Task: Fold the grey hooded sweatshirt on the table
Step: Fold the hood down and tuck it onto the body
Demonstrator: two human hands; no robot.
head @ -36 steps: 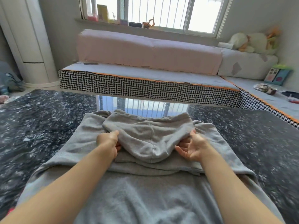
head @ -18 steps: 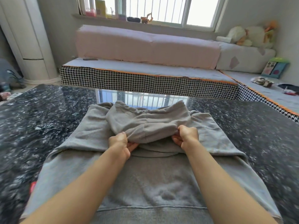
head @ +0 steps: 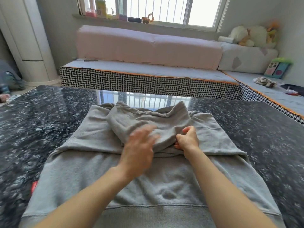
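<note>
Two hands on grey hooded sweatshirt (head: 156, 183): left hand (head: 139, 148) had released hood (head: 148, 124), fingers spread, smoothing; right hand (head: 187, 139) still pinched hood edge.

Sweatshirt (head: 148, 175) lies flat on table (head: 41, 122), centred, hem nearest person. Hood (head: 148, 122) folded back onto upper body of sweatshirt, at far end. Left hand (head: 139, 148) over near edge of hood, fingers spread. Right hand (head: 187, 139) just right of it, gripping hood edge. Behind table: low platform (head: 148, 79) across room, long cushion (head: 148, 46) on it, window sill (head: 131, 22) behind. Plush toys (head: 251, 37) far right on platform. Tall column unit (head: 31, 43) far left.
</note>
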